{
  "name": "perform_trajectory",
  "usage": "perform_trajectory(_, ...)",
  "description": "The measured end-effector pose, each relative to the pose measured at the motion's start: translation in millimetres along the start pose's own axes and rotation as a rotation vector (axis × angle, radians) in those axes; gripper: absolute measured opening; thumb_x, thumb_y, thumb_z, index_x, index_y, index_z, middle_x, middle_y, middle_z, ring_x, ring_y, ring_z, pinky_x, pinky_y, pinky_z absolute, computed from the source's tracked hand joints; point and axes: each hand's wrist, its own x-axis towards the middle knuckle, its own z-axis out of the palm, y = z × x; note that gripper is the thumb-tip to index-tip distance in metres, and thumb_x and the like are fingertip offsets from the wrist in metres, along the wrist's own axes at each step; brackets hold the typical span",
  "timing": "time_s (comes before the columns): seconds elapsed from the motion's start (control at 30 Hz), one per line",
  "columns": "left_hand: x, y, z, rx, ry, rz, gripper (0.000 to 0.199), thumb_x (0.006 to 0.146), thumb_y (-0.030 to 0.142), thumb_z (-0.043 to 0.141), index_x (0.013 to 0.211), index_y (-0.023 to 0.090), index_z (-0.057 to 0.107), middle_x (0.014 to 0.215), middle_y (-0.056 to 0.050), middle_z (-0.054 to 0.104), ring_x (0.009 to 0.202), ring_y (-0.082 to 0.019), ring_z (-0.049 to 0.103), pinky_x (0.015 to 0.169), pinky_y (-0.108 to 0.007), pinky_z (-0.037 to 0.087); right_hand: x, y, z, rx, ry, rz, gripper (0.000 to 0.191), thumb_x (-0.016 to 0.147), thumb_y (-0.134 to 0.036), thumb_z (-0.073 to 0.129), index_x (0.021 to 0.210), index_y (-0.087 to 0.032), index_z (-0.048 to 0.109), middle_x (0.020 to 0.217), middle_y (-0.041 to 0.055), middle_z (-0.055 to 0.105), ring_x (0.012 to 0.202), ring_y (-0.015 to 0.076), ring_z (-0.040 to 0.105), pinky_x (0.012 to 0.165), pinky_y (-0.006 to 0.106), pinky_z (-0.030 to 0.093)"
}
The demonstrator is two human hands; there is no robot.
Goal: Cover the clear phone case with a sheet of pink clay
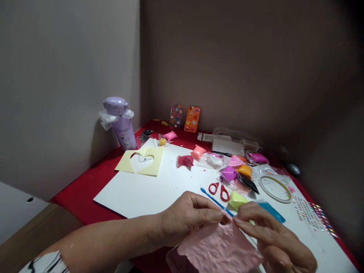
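Note:
A clear phone case [218, 250] is held low in front of me, its face spread with bumpy pale pink clay. Bare transparent plastic shows along its left side, and a hole sits near its upper end. My left hand [184, 218] grips the upper left edge, thumb by the hole. Fingers of my right hand [273, 235] press on the clay at the upper right corner while the rest curl around that side. Just beyond the case lies a blue modelling tool [214, 199], partly hidden, near red-handled scissors [218, 191]. The case's lower part runs out of view.
White board [159, 201] covers much of the red table. Several clay packets, including a purple one [229, 173], lie at centre right beside a ring [275, 189] and gem stickers [308, 214]. A heart-cut yellow paper [150, 167], lilac bottle [125, 131] and orange phone case [192, 118] stand farther back.

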Motion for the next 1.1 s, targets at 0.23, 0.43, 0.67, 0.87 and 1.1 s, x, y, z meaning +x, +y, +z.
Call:
perform_trajectory(0.23, 0, -4, -0.8, -0.058, -0.026, -0.03, 0.025, 0.06, 0.032, 0.08, 0.073, 0.012, 0.073, 0.072, -0.005, 0.066, 0.07, -0.012, 0.057, 0.072, -0.025, 0.04, -8, 8, -7, -0.043, -0.054, -0.078, 0.055, 0.092, -0.054, 0.025, 0.116, -0.022, 0.063, 0.095, 0.0094, 0.058, 0.089, 0.0212, 0.057, 0.072, 0.038, 0.049)
perform_trajectory(0.43, 0, -2, -1.7, -0.02, -0.021, -0.004, 0.023, 0.062, 0.032, 0.078, 0.074, 0.013, 0.073, 0.069, -0.004, 0.064, 0.067, -0.011, 0.054, 0.069, -0.025, 0.038, -6, 3, -9, -0.055, 0.011, -0.011, 0.05, 0.092, -0.051, 0.027, 0.11, -0.026, 0.066, 0.092, 0.0077, 0.061, 0.087, 0.0208, 0.059, 0.074, 0.038, 0.049)
perform_trajectory(0.67, 0, -1, -6.0, 0.055, -0.084, 0.13, 0.02, 0.069, 0.033, 0.074, 0.077, 0.015, 0.074, 0.067, -0.002, 0.058, 0.064, -0.009, 0.046, 0.065, -0.024, 0.032, -10, 7, -5, -0.005, 0.058, 0.061, 0.049, 0.092, -0.05, 0.029, 0.11, -0.024, 0.066, 0.092, 0.0082, 0.059, 0.086, 0.0206, 0.058, 0.073, 0.037, 0.049)
perform_trajectory(0.87, -1, 0, -5.2, 0.095, -0.099, 0.124, 0.021, 0.071, 0.034, 0.073, 0.077, 0.014, 0.074, 0.065, -0.001, 0.055, 0.062, -0.009, 0.042, 0.061, -0.024, 0.03, -9, 2, 3, -0.042, 0.058, 0.041, 0.045, 0.092, -0.046, 0.032, 0.116, -0.022, 0.062, 0.1, 0.0087, 0.058, 0.094, 0.0213, 0.057, 0.078, 0.036, 0.048)
perform_trajectory(1.1, -2, -2, -4.7, 0.096, -0.108, 0.108, 0.022, 0.069, 0.035, 0.074, 0.078, 0.015, 0.074, 0.073, -0.003, 0.062, 0.067, -0.01, 0.049, 0.069, -0.025, 0.037, 0, -5, 6, -0.052, 0.008, 0.036, 0.044, 0.092, -0.047, 0.033, 0.118, -0.026, 0.061, 0.098, 0.0083, 0.058, 0.092, 0.0205, 0.057, 0.073, 0.034, 0.049)
